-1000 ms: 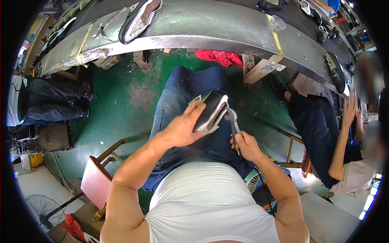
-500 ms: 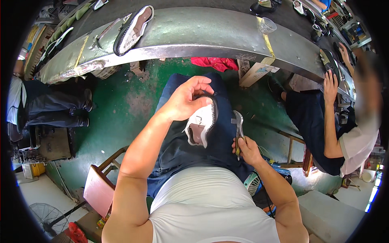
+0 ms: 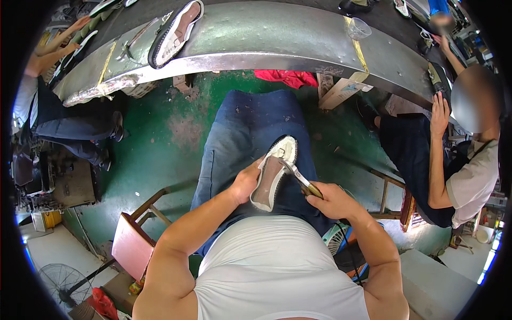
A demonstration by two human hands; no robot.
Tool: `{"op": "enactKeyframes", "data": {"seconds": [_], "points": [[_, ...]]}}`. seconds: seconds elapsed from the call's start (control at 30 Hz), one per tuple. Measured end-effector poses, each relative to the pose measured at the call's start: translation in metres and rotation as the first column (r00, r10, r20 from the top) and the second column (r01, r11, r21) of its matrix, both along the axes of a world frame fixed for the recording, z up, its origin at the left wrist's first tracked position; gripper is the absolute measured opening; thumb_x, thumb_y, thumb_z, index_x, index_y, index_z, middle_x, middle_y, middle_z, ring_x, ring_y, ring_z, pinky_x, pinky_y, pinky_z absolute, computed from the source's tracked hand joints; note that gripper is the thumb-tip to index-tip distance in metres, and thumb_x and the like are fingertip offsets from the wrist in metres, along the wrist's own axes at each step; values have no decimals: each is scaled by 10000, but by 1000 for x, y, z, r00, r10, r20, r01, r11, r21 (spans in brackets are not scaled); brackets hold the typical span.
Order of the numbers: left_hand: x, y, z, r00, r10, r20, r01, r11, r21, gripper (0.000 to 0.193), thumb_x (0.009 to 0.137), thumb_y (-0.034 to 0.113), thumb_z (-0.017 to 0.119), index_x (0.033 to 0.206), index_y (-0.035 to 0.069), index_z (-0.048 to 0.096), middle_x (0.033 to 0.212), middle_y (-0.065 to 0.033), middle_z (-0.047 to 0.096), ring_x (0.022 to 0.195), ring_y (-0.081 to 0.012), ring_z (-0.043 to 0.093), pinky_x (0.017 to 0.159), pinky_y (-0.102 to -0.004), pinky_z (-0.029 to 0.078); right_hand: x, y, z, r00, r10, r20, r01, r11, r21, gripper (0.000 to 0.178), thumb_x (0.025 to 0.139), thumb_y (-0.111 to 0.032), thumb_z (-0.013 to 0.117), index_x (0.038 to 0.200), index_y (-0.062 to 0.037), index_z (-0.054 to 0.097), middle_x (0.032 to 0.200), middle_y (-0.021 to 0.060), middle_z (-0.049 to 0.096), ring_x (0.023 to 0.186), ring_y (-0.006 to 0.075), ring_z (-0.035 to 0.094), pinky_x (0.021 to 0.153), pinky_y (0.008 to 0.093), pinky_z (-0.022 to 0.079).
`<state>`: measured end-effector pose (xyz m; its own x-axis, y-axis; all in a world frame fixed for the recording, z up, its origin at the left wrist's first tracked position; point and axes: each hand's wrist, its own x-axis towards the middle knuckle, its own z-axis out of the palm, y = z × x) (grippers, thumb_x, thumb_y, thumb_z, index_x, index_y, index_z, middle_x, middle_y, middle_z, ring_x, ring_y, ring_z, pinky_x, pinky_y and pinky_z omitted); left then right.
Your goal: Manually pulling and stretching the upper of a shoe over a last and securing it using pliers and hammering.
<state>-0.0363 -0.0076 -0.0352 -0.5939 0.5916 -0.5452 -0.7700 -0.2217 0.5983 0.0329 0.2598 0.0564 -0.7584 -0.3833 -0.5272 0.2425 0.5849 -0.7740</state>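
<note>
A white shoe upper (image 3: 289,149) with a dark stitched edge and a brown insole (image 3: 271,178) lies sole side up over my thighs, its toe pointing away. My left hand (image 3: 248,181) is closed on the shoe's left side near the middle. In my right hand (image 3: 332,200) is a pair of lasting pincers (image 3: 304,181), gripped by the handles. Their curved metal head meets the shoe at the inner edge of the toe area. Whether the jaws pinch the material cannot be made out.
A metal-edged bench (image 3: 266,32) runs across ahead, with another shoe (image 3: 177,34), a hand tool (image 3: 128,52) and a clear cup (image 3: 359,29) on it. A co-worker (image 3: 474,176) sits at right; another stands at left. A pink-seated chair (image 3: 130,245) is at my left.
The shoe has come lower and turned its toe away from me; my left hand moved from its end to its side. My right hand brought the pincers across onto it.
</note>
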Motion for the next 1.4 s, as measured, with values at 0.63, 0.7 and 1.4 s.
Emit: {"op": "enactKeyframes", "data": {"seconds": [0.63,0.7,1.4], "points": [[13,-8,-6,993,103,56,-111,982,154,690,1067,367,462,1618,154,105,1592,-99,316,1419,-197,342,1180,-317,259,-5,-48,-26,993,-27,-116,46,985,163,254,914,-268,657,965,-22,619,777,202,656,769,408,655,694,494,491],[8,-9,-11,990,5,-143,-4,1000,3,697,1062,360,475,1618,160,106,1583,-109,327,1416,-203,345,1180,-325,258,19,-60,-46,963,-243,-119,253,964,77,276,905,-282,669,978,-20,624,774,193,645,750,393,647,688,475,491],[12,14,0,481,-352,-803,-256,819,-513,591,1008,125,512,1561,154,308,1451,-305,437,1319,-412,489,1099,-381,406,12,-51,-57,849,-402,342,485,851,-203,199,1008,-173,573,1081,8,613,826,36,639,671,82,567,511,229,427]]}}
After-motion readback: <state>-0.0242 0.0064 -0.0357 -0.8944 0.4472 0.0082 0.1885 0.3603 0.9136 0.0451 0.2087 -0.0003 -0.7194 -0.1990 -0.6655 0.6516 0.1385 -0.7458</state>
